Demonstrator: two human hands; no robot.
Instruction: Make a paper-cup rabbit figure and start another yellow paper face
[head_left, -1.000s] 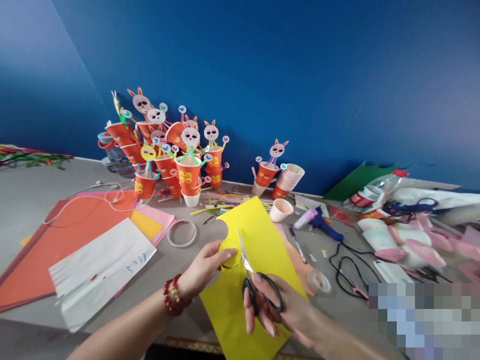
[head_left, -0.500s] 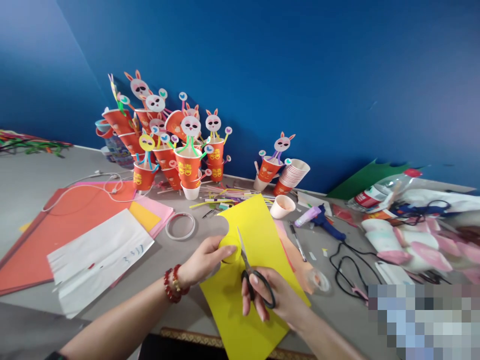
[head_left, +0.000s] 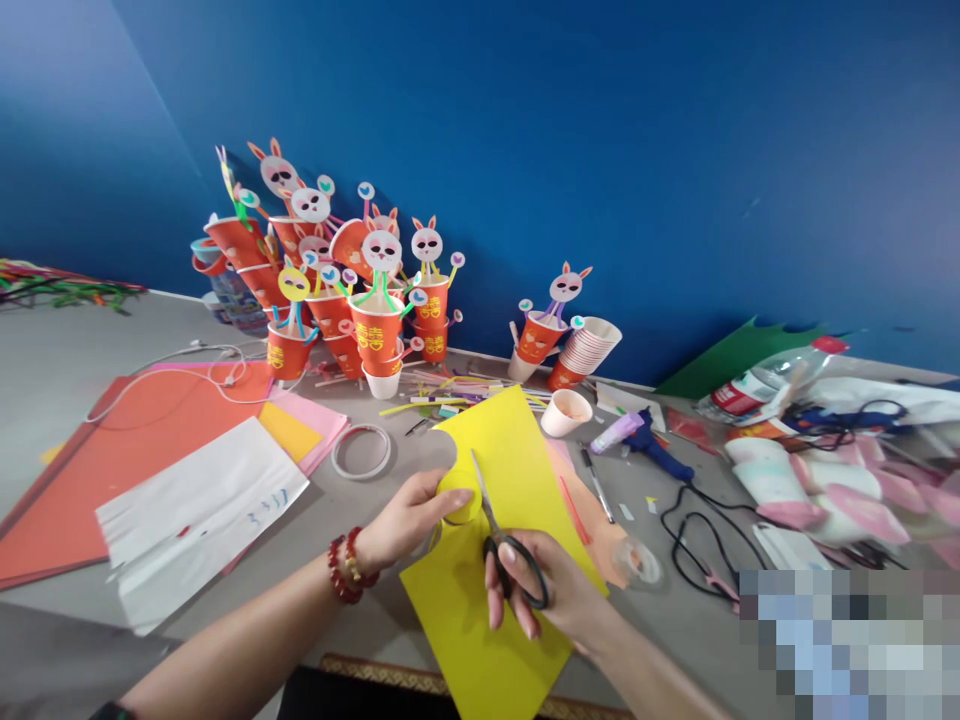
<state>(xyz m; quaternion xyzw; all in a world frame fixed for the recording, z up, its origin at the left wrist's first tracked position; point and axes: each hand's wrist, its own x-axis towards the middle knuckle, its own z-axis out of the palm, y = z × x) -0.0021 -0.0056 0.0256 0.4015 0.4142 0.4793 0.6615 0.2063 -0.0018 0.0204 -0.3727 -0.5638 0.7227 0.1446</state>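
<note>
Head view: left grip (head_left: 403, 520) pinches yellow paper (head_left: 521, 480), likely steadying it. Right grip (head_left: 551, 575) curls around scissors (head_left: 489, 512), seemingly for control.

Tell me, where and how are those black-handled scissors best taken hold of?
Probably by the black finger loops, coming from the near right, as the right hand does. The scissors point their metal blades away from the person, leaving the loops nearest that hand. The left side seems worse: the left hand pinches rounded yellow paper there.
</note>
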